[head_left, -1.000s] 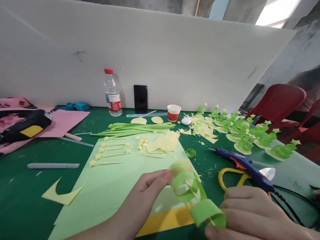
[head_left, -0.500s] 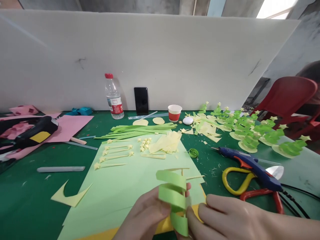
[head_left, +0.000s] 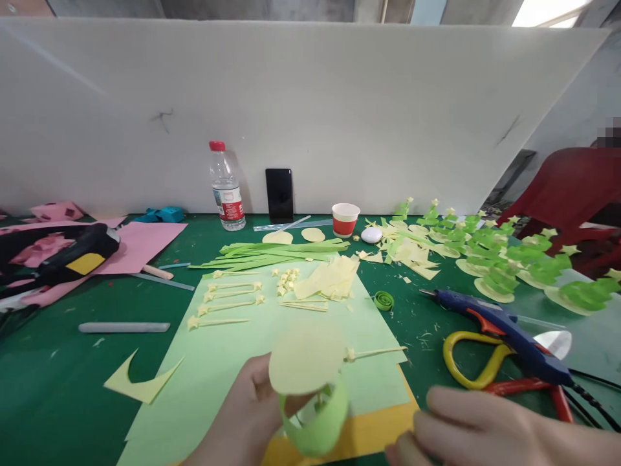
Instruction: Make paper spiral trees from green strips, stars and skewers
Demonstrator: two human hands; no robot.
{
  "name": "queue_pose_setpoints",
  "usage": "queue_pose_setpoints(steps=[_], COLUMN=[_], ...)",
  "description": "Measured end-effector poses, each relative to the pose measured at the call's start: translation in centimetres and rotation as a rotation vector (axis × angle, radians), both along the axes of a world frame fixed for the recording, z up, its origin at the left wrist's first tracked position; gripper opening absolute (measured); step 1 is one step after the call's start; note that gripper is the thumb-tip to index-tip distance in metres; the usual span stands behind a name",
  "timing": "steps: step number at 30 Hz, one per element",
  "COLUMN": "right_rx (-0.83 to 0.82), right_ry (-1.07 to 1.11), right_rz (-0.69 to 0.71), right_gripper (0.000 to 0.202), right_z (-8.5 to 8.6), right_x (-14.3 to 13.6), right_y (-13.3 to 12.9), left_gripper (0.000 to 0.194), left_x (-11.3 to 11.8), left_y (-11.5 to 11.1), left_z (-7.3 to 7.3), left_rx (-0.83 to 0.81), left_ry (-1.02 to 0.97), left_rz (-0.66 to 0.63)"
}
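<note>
My left hand (head_left: 242,408) holds a green paper spiral (head_left: 317,424) with a round pale-yellow paper base (head_left: 308,359). The piece is tipped so that the flat base faces me, and it hides part of the fingers. To the right, my right hand (head_left: 480,427) is apart from it, fingers curled; the fingertips run to the bottom edge, and whether they hold anything is hidden. Beneath lies a light green paper sheet (head_left: 228,362) over a yellow one. A paper stick with a star (head_left: 373,353) lies behind the disc.
On the right lie a blue glue gun (head_left: 499,333) and scissors (head_left: 453,362) with yellow and red handles. Finished spiral trees (head_left: 499,278) stand behind. Green strips (head_left: 272,252), small stars (head_left: 288,280), a paper cup (head_left: 345,223), a phone (head_left: 280,197) and a bottle (head_left: 228,194) are farther back.
The spiral has been turned from upright, so its round base now faces me. My right hand has let go of it and moved away to the right. The view has shifted slightly.
</note>
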State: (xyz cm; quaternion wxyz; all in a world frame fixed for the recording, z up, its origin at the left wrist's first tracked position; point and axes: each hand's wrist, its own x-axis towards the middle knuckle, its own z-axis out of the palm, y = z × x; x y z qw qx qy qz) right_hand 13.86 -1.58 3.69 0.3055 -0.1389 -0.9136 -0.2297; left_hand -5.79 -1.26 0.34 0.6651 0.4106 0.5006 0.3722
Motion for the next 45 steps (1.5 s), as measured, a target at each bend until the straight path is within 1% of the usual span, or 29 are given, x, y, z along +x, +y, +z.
queue_pose_setpoints(steps=[1, 2, 3, 4, 6, 7, 9, 10, 12, 14, 17, 20, 23, 26, 31, 35, 39, 45], right_rx=[-0.039, -0.091, -0.223, -0.276, -0.398, -0.465, -0.585, -0.63, -0.695, -0.739, -0.795, -0.837, -0.865, -0.894, -0.928, -0.94, -0.946, -0.957], right_ry=[0.045, 0.054, 0.035, 0.054, 0.007, -0.033, -0.12, -0.158, -0.203, -0.23, -0.264, -0.288, -0.295, -0.293, -0.276, -0.262, -0.238, -0.191], right_rz=[-0.051, -0.069, -0.192, -0.314, -0.473, -0.549, -0.688, -0.74, -0.82, -0.869, -0.9, -0.901, -0.889, -0.871, -0.839, -0.824, -0.848, -0.905], right_gripper=[0.034, 0.031, 0.032, 0.031, 0.02, 0.016, 0.02, 0.021, 0.023, 0.026, 0.027, 0.026, 0.026, 0.027, 0.026, 0.025, 0.025, 0.026], right_z=[0.5, 1.1, 1.7, 2.3, 3.0, 3.0, 2.5, 2.0, 0.9, -0.1, -1.0, -1.3, -1.2, -1.1, -0.7, -0.4, -0.4, -0.7], right_x=[0.0, -0.2, -0.5, -1.1, -2.7, -3.6, -5.5, -6.3, -7.4, -7.9, -8.0, -7.9, -7.6, -7.3, -6.7, -6.5, -6.6, -7.0], right_y=[0.9, 2.2, 3.9, 6.0, 10.8, 13.3, 17.8, 19.6, 22.2, 23.7, 24.7, 25.3, 25.8, 26.2, 26.5, 26.5, 26.5, 26.8], left_gripper=[0.026, 0.023, 0.02, 0.017, 0.013, 0.012, 0.012, 0.012, 0.014, 0.014, 0.01, 0.009, 0.008, 0.013, 0.013, 0.013, 0.013, 0.012], left_x=[-0.3, -0.5, -0.6, -0.8, -0.8, -0.8, -0.7, -0.6, -0.5, -0.4, -0.3, -0.5, -0.7, -0.8, -0.6, -0.7, -0.8, -0.8], left_y=[0.3, 0.5, 0.8, 1.0, 1.3, 1.4, 1.3, 1.3, 1.1, 1.0, 1.0, 1.1, 1.2, 1.2, 1.1, 1.1, 1.2, 1.2], left_z=[-0.3, -0.6, -0.8, -1.0, -1.1, -1.0, -0.7, -0.5, -0.1, 0.3, 0.5, 0.4, 0.3, 0.1, 0.0, 0.2, 0.1, -0.4], left_rx=[0.007, 0.01, 0.009, 0.011, 0.028, 0.037, 0.052, 0.055, 0.071, 0.11, 0.145, 0.153, 0.167, 0.187, 0.167, 0.169, 0.188, 0.204], left_ry=[-0.009, -0.017, -0.028, -0.038, -0.062, -0.069, -0.077, -0.081, -0.097, -0.117, -0.111, -0.097, -0.07, -0.071, -0.069, -0.077, -0.071, -0.075], left_rz=[0.014, 0.021, 0.022, 0.015, -0.019, -0.036, -0.074, -0.091, -0.115, -0.115, -0.116, -0.157, -0.204, -0.238, -0.188, -0.189, -0.209, -0.23])
